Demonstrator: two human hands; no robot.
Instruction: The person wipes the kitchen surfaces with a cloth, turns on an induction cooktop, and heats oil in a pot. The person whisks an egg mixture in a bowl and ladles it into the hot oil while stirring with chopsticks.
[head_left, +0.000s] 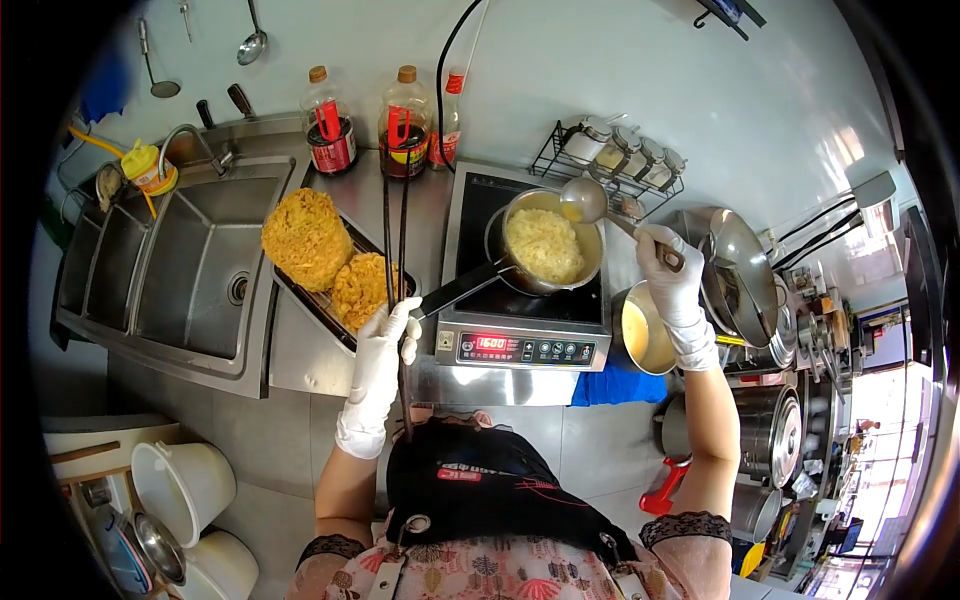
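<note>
My left hand [382, 345], in a white glove, is closed around a pair of long dark chopsticks [403, 225] held upright. It is beside the end of the black saucepan handle; I cannot tell whether it touches it. My right hand [672, 285], also gloved, grips a ladle [585, 200] by its wooden handle. The ladle's bowl is over the far right rim of the saucepan [597, 250], with some yellow liquid in it. Inside the saucepan is a pale yellow, bubbly mass [543, 245]. The saucepan stands on an induction cooker [470, 235] whose display reads 1600.
Golden fried rounds [305, 238] lie on a rack tray [335, 335] left of the cooker. A pot of yellow batter [650, 335] stands on the right, near a large wok [742, 275]. Bottles [405, 120], a spice rack [610, 160] and a sink [195, 270] line the wall.
</note>
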